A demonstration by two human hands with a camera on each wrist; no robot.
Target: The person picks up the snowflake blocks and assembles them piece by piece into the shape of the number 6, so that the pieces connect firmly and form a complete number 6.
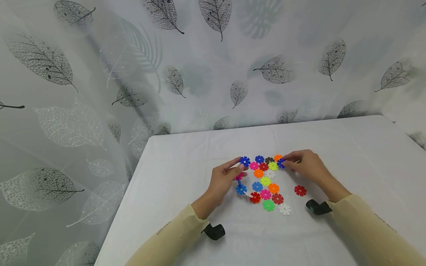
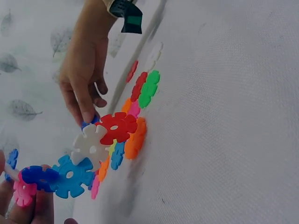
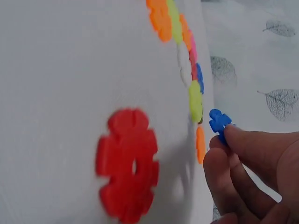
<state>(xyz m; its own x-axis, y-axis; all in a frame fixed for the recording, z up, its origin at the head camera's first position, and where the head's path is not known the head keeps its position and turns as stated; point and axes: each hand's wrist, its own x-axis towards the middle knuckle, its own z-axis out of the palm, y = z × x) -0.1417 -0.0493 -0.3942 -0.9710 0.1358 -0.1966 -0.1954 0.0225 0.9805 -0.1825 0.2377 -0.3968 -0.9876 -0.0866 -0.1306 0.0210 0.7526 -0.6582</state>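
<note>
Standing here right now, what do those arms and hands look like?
They are a person's: the left hand and right hand wear no gloves. The left sleeve and right sleeve are long and beige, each with small dark markings too small to read. Near each cuff juts a dark, bent piece, one on the left, one on the right.

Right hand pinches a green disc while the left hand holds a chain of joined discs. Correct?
Not green: the disc pinched by the right hand is blue, as the right wrist view shows. The rest stands: the left hand holds a chain of joined discs.
</note>
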